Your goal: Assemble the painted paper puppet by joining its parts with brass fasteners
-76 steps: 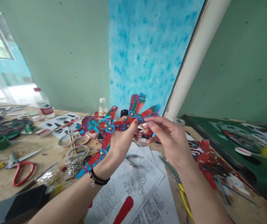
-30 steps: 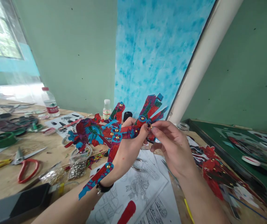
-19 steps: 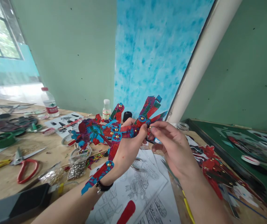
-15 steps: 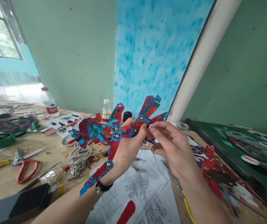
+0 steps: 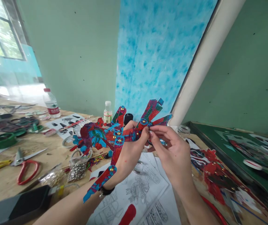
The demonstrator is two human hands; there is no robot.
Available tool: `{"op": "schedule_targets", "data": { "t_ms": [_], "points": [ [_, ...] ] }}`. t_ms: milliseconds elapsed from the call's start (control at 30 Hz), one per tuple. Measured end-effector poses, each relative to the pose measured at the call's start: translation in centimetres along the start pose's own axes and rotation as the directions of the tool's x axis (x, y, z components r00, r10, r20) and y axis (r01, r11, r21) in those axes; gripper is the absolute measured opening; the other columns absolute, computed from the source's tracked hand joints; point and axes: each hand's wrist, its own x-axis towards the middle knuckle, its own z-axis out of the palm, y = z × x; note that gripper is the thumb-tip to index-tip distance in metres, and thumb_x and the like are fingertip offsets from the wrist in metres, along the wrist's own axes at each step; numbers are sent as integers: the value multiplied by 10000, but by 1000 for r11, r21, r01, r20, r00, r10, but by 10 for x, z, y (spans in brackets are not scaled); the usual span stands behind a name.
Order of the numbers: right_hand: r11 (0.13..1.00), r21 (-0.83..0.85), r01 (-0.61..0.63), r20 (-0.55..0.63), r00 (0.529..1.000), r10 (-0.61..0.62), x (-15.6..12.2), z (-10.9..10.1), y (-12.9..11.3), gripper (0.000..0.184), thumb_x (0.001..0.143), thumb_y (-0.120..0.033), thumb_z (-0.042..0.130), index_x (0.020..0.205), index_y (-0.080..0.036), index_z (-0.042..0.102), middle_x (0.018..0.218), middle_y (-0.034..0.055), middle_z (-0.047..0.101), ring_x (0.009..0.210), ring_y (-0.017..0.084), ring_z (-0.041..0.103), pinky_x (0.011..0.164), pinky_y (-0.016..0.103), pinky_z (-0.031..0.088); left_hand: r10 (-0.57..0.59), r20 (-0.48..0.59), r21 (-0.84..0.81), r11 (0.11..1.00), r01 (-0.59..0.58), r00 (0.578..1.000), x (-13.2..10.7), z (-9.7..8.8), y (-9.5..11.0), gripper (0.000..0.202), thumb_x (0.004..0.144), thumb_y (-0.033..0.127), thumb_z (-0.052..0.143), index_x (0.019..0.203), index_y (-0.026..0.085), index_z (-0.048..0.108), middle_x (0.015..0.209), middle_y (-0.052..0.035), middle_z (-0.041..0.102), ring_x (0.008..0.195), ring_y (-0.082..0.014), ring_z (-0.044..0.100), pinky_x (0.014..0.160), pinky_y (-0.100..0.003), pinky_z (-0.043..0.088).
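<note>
A jointed puppet (image 5: 118,142) of painted red, blue and purple pieces, with gold round studs at its joints, is held up over the table. My left hand (image 5: 132,151) grips it from below, thumb pressed on the front near a blue round joint. One loose limb of the puppet hangs across my left wrist. My right hand (image 5: 168,142) has thumb and forefinger pinched together at the puppet's right side, touching it beside the left thumb. Whatever lies between those fingertips is too small and hidden to make out.
Pencil drawings (image 5: 138,190) lie beneath my hands. To the left are red-handled scissors (image 5: 28,172), a bag of metal beads (image 5: 76,170), a dark box-shaped device (image 5: 19,206) and a water bottle (image 5: 51,103). Red cut-out pieces (image 5: 214,172) lie at the right.
The view has shifted slightly. My right fingertips have closed in against the puppet beside my left thumb; the gold stud that showed at them is now hidden. My left hand keeps its grip.
</note>
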Motion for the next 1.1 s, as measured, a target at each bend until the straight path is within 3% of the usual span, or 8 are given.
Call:
{"op": "schedule_targets", "data": {
  "t_ms": [267, 533, 667, 867, 1100],
  "points": [
    [999, 7, 50, -16, 999, -50, -1, 0, 1, 160, 923, -380, 750, 1021, -257, 779, 928, 36, 791, 730, 185, 765, 531, 271, 681, 38, -21, 18, 999, -37, 999, -1, -1, 2, 258, 990, 346, 646, 810, 207, 525, 708, 50, 531, 606, -86, 530, 538, -194, 456],
    [997, 77, 11, -24, 1000, -9, 3, 0, 2, 212, 928, -425, 742, 1004, -227, 745, 873, 36, 776, 701, 186, 758, 478, 253, 651, -3, 17, -40, 999, 4, 1000, 2, 2, 10, 234, 983, 292, 637, 803, 209, 513, 633, 63, 578, 503, -72, 514, 468, -197, 407],
    [998, 3, 64, -57, 996, -64, 1, 1, 1, 218, 951, -423, 710, 1029, -220, 730, 855, 35, 768, 692, 183, 755, 471, 241, 632, -3, 0, -1, 1000, 3, 1000, 1, 3, 16, 248, 985, 284, 638, 785, 208, 512, 605, 66, 564, 501, -73, 515, 478, -193, 421],
    [947, -249, 203, -106, 966, -235, -5, 1, 2, 162, 988, -363, 659, 1039, -233, 740, 916, 37, 788, 747, 179, 765, 563, 259, 654, -5, 8, -14, 1000, 5, 1000, -3, 2, 23, 229, 986, 257, 633, 793, 210, 519, 621, 61, 574, 514, -75, 530, 488, -191, 444],
    [927, -291, 236, -91, 958, -273, -3, 2, 6, 163, 1010, -349, 626, 1054, -223, 720, 922, 35, 791, 720, 167, 761, 565, 254, 645, -32, 21, -75, 997, 34, 999, -1, 3, 25, 206, 972, 229, 644, 804, 211, 526, 639, 55, 595, 507, -78, 542, 493, -203, 473]
  ]
}}
